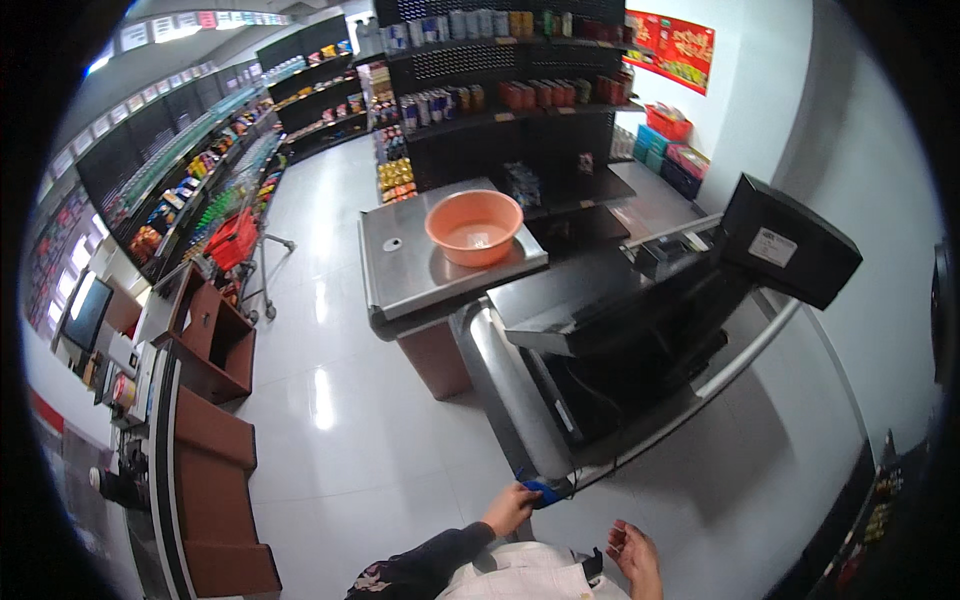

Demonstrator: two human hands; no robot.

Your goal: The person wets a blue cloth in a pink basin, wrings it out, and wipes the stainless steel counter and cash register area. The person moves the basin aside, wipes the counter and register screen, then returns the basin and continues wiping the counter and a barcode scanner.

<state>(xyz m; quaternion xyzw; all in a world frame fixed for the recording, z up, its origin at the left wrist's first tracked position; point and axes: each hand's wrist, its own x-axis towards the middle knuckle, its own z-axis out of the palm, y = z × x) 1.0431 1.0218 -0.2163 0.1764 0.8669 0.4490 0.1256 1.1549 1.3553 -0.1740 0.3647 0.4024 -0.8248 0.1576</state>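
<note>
My left hand (513,508) is closed on a blue cloth (541,493) at the near corner of the metal-edged checkout counter (517,390). To the right of my body, my right hand (631,550) is raised with its fingers apart and bent, holding nothing that I can see. Farther off, an orange plastic basin (475,225) stands on the stainless steel counter top (397,274). A black monitor (787,240), seen from its back, rises over the counter's right part.
Black shelves (525,67) with drink cans stand beyond the counter. A red shopping cart (232,240) is in the aisle at the left, near a brown wooden counter (214,465). Coloured crates (660,150) sit by the white wall. A railing (750,360) edges the checkout.
</note>
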